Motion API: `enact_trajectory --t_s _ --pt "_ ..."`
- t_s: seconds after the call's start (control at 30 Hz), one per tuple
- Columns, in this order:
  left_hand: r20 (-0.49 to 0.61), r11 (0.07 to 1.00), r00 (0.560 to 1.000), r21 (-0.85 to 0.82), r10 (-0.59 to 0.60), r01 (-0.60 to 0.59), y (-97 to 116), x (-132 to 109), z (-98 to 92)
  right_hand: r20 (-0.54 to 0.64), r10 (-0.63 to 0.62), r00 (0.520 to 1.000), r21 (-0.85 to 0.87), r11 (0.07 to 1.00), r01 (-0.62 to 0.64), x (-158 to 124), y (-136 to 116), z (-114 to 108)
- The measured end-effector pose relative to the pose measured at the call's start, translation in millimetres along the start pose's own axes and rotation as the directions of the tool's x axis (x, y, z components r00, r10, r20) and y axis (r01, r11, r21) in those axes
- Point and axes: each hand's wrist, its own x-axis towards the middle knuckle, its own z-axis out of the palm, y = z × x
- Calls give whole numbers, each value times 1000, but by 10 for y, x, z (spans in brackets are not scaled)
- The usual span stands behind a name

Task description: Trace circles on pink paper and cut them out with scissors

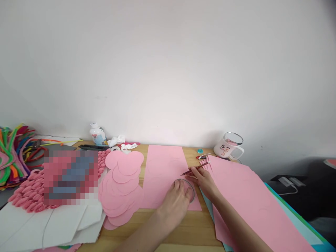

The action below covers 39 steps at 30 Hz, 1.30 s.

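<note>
A sheet of pink paper (164, 161) lies on the wooden table in front of me. On its lower right part rests a round, see-through disc with a grey rim (193, 194). My left hand (177, 199) is closed over the disc, its bent fingers pressing it onto the sheet and hiding much of it. My right hand (201, 178) pinches a dark pencil (190, 170) just beyond the disc, tip pointing left over the paper. Faint curved lines show on the sheet. To the left lies an overlapping pile of pink paper circles (122, 196).
A stack of pink sheets (244, 189) lies at the right. Behind it stands a white mug (227, 147). Further left are a white bottle (97, 134), crumpled tissue (117, 140), a pink knitted piece (28, 192), white sheets (63, 224) and colourful fuzzy stems (13, 154). A wall rises behind.
</note>
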Motion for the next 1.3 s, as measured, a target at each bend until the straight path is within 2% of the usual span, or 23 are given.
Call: enact_trajectory --t_s 0.07,0.23,0.37,0.77,0.9,1.07,1.3 --pt "-10 1000 1000 -12 -8 8 7 19 24 34 1 999 2 1000 -1 40 27 34" --pt "69 1000 998 -14 -3 4 11 102 47 91 -6 996 -40 999 10 132 55 108" --pt "72 1000 997 8 13 -14 7 133 32 121 -22 992 -79 996 31 169 41 154" --pt "91 995 995 89 45 -53 25 90 -152 237 -78 968 -244 960 137 236 -64 266" --pt "120 995 992 89 24 -35 21 96 -147 232 -70 970 -258 957 131 298 -24 189" --pt "137 995 990 87 40 -52 11 123 -88 167 -55 984 -269 958 99 320 14 16" --pt "138 999 990 12 33 -35 7 133 -121 44 -12 999 -296 955 25 157 46 -239"
